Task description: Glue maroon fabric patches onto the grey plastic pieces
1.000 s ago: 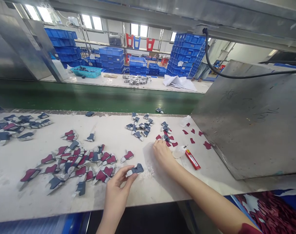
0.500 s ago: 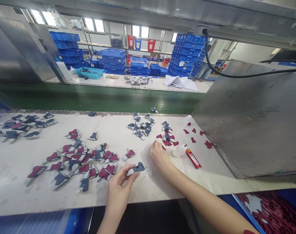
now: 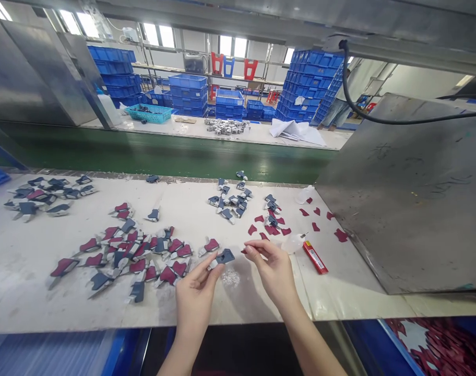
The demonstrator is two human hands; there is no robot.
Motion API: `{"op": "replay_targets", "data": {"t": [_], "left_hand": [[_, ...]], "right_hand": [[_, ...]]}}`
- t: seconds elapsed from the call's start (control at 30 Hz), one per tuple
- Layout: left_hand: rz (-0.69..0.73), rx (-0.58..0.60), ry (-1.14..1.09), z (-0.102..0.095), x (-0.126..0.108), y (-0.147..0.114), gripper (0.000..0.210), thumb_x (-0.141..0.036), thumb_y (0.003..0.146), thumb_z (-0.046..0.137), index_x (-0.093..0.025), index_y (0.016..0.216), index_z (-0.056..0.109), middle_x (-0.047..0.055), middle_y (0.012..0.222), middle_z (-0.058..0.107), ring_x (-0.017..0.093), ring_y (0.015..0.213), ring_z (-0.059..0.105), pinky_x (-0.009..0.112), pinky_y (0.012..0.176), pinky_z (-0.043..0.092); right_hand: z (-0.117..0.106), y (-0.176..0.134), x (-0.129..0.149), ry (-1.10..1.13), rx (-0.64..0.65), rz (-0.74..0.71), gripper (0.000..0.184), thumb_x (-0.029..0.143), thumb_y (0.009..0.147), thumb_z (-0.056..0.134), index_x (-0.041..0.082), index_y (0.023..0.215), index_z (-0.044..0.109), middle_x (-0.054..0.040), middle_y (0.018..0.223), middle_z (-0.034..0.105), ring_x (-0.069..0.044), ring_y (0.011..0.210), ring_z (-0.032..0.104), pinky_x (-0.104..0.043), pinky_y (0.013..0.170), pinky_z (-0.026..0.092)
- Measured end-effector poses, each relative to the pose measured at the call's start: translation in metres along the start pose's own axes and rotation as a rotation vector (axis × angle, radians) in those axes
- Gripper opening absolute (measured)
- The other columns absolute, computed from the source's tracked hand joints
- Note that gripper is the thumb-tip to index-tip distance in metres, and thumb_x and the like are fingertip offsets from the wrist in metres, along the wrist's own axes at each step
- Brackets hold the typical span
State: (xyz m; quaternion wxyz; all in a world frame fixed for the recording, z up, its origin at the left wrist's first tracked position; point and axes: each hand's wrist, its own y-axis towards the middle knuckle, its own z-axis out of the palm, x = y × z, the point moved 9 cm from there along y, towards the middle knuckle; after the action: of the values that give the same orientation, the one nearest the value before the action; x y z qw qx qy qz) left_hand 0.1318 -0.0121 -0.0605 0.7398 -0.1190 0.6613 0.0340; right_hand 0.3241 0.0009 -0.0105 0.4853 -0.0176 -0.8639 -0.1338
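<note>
Between the thumb and fingers of my left hand (image 3: 197,290) is a small dark-blue and grey plastic part (image 3: 226,256), held above the table. My right hand (image 3: 275,269) pinches a small dark-red piece (image 3: 245,250) by its end, just right of the blue part and apart from it. Left of my hands lies a heap of grey parts (image 3: 138,250), some topped with red and some with blue. Beyond my right hand, flat red pieces (image 3: 252,230) are scattered around a few blue parts (image 3: 272,221).
A squeeze bottle with a thin tip (image 3: 293,243) and a red box (image 3: 315,257) lie to the right. A metal panel (image 3: 410,209) bounds that side. Blue-grey parts (image 3: 230,201) cluster ahead. Below right, a blue bin (image 3: 394,339) holds red pieces.
My right hand has lifted off the table with a red piece and come back toward the blue part. My left hand still holds its part, raised slightly.
</note>
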Motion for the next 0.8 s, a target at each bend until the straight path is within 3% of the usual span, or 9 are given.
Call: {"op": "replay_targets", "data": {"t": [0.1,0.23,0.37,0.53,0.8], "left_hand": [[0.025,0.013,0.011,0.004,-0.005,-0.001,0.037,-0.034,0.072,0.078,-0.019,0.106,0.077,0.007,0.108,0.076,0.029,0.108,0.069,0.035,0.095,0.057],[0.059,-0.019,0.043,0.005,-0.012,-0.005,0.032,-0.033,0.073,0.078,-0.022,0.102,0.078,0.006,0.108,0.077,0.029,0.105,0.071,0.033,0.09,0.06],[0.089,0.001,0.056,0.006,-0.014,-0.006,0.03,-0.031,0.073,0.078,-0.022,0.101,0.079,0.007,0.107,0.077,0.029,0.102,0.072,0.034,0.09,0.061],[0.102,0.029,0.04,0.006,-0.011,-0.004,0.029,-0.026,0.071,0.08,-0.022,0.1,0.079,0.006,0.105,0.077,0.028,0.1,0.073,0.034,0.09,0.061],[0.032,0.031,-0.023,0.008,-0.015,-0.009,0.029,-0.024,0.066,0.083,-0.021,0.095,0.08,0.006,0.101,0.078,0.029,0.098,0.073,0.034,0.088,0.062]], "right_hand": [[0.003,-0.017,0.002,0.482,-0.052,0.137,0.015,0.036,0.086,0.067,0.022,0.087,0.074,-0.0048,0.093,0.07,-0.02,0.096,0.067,-0.029,0.08,0.056],[0.017,-0.025,-0.001,0.697,-0.033,0.295,0.019,0.039,0.079,0.074,0.024,0.09,0.077,-0.0035,0.086,0.073,-0.019,0.089,0.067,-0.032,0.084,0.054],[0.019,-0.026,-0.01,0.74,-0.111,0.363,0.022,0.04,0.07,0.081,0.022,0.083,0.077,-0.0014,0.071,0.07,-0.019,0.082,0.067,-0.034,0.086,0.051],[0.025,-0.029,-0.015,0.73,-0.151,0.38,0.023,0.04,0.069,0.083,0.02,0.081,0.077,-0.0051,0.082,0.074,-0.021,0.083,0.067,-0.036,0.084,0.051],[0.016,-0.031,-0.001,0.548,-0.266,0.24,0.015,0.036,0.076,0.077,0.021,0.076,0.075,-0.0049,0.082,0.07,-0.023,0.089,0.062,-0.038,0.086,0.049]]}}
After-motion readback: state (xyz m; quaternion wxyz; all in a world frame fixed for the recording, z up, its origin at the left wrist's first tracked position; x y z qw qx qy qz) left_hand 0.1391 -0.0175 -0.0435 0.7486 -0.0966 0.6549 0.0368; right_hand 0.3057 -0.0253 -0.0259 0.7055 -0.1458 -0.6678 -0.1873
